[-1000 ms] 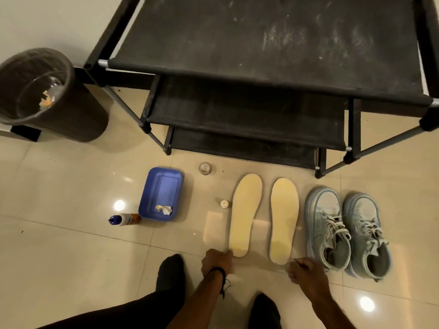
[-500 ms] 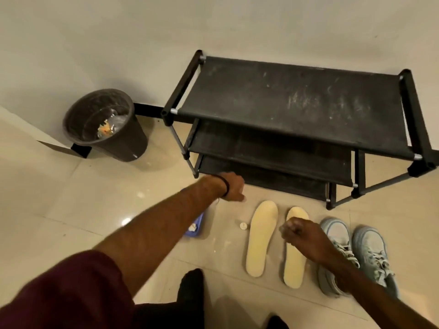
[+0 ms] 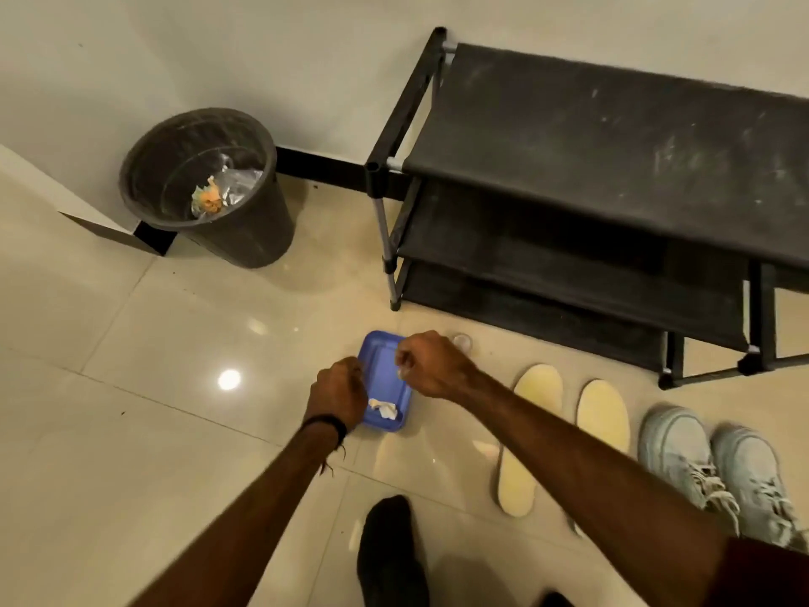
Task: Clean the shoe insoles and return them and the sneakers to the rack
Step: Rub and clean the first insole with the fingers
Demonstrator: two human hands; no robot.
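1. Blue plastic tray (image 3: pixel 380 378) lies on the floor (image 3: pixel 131 409) near the left front foot of the rack (image 3: pixel 613 168), with a crumpled white wipe (image 3: pixel 383 407) in its near end.
2. The left hand (image 3: pixel 337 394) hangs over the tray's left edge, fingers curled; whether it holds anything I cannot tell.
3. The right hand (image 3: pixel 431 363) is above the tray's far right edge, its fingers pinching a small clear object (image 3: pixel 402 372).
4. Two yellow insoles (image 3: pixel 602 416) lie side by side on the floor before the rack, the pale blue sneakers (image 3: pixel 718 470) just right of them.
5. A dark bin (image 3: pixel 245 230) stands by the wall.
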